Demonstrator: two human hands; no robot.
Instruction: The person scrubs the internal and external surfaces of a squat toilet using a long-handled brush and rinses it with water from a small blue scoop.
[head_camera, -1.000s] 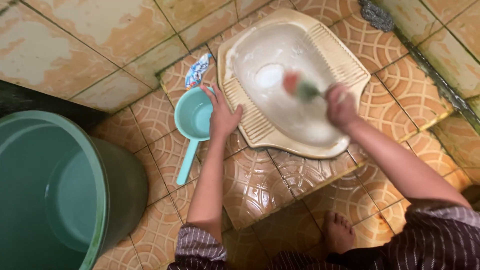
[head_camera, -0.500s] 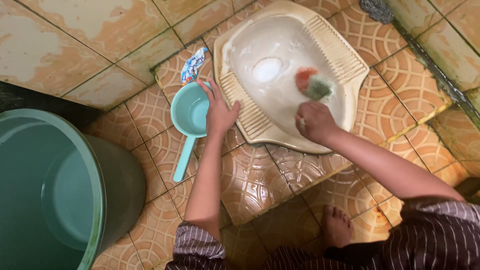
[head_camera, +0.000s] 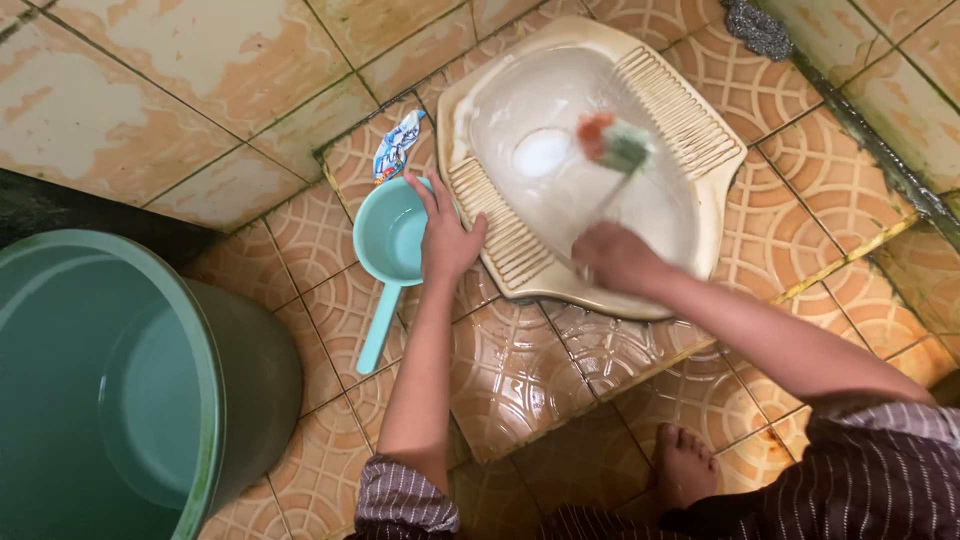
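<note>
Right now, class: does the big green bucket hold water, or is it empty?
It holds water. Inside the big green bucket a smooth greenish surface sits well below the rim, partway up the wall.

The person wore a dark garment with thin pale stripes, its sleeves ending above the elbows. Both forearms were bare. One foot (head_camera: 686, 466) was bare too.

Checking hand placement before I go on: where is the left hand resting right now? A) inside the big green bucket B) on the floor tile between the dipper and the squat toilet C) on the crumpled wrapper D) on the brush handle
B: the left hand lies flat on the tiled floor, between the dipper and the squat toilet.
</note>
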